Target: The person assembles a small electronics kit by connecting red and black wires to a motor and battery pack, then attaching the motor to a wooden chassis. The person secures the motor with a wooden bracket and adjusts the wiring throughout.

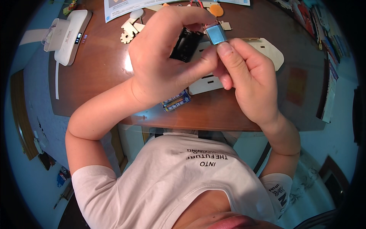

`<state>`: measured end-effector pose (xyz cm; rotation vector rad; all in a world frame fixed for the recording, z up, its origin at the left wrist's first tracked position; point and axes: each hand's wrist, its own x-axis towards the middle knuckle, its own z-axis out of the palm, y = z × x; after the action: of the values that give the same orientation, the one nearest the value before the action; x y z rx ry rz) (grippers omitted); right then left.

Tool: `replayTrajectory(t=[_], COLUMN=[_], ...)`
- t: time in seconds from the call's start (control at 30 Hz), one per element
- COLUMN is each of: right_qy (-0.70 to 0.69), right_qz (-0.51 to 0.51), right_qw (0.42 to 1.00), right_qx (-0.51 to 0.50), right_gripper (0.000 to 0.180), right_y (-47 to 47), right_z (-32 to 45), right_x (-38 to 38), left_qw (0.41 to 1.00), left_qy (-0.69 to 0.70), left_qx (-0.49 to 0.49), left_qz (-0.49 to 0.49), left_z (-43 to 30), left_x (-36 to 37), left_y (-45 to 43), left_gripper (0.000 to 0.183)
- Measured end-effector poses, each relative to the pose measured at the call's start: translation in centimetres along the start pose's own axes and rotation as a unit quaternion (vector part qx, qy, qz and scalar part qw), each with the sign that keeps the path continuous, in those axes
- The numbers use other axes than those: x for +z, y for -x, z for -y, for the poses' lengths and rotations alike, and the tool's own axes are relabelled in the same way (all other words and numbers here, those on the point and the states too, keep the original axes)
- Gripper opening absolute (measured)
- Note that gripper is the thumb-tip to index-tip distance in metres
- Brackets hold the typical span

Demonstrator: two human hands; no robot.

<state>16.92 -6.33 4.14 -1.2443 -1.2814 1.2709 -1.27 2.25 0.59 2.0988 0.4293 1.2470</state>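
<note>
Between my two hands, over the wooden table, is a small silvery motor [216, 33] with reddish wiring at its far end. The thumb of my right hand [248, 68] presses on its near end. My left hand [160, 54] curls round, its index fingertip at the wired end of the motor. A black battery holder [186, 45] shows inside the curl of my left hand; its hold on that is partly hidden. Beneath the hands lies a pale slotted wooden panel [268, 53], partly covered. Blue AA batteries [176, 103] lie below my left wrist.
Cut wooden pieces [130, 30], a white disc [136, 13] and an orange disc [216, 10] lie at the back, near a printed sheet [171, 4]. A white device with a lit display [73, 37] stands at the left. Books [328, 37] line the right side.
</note>
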Motion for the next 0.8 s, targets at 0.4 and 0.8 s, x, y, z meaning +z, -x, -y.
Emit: replayTrajectory(t=[0.4, 0.8], right_qy=[0.057, 0.035], right_qz=[-0.077, -0.064], right_qw=[0.995, 0.996], right_qx=[-0.037, -0.040], right_gripper=[0.026, 0.023], right_y=[0.12, 0.10], right_z=[0.45, 0.51], right_x=[1.01, 0.91], left_qw=[0.999, 0.996], left_qy=[0.037, 0.071], left_qx=[-0.011, -0.038], left_qz=[-0.031, -0.026], left_z=[0.35, 0.26], left_x=[0.41, 0.16], left_y=[0.55, 0.38], left_gripper=[0.060, 0.061])
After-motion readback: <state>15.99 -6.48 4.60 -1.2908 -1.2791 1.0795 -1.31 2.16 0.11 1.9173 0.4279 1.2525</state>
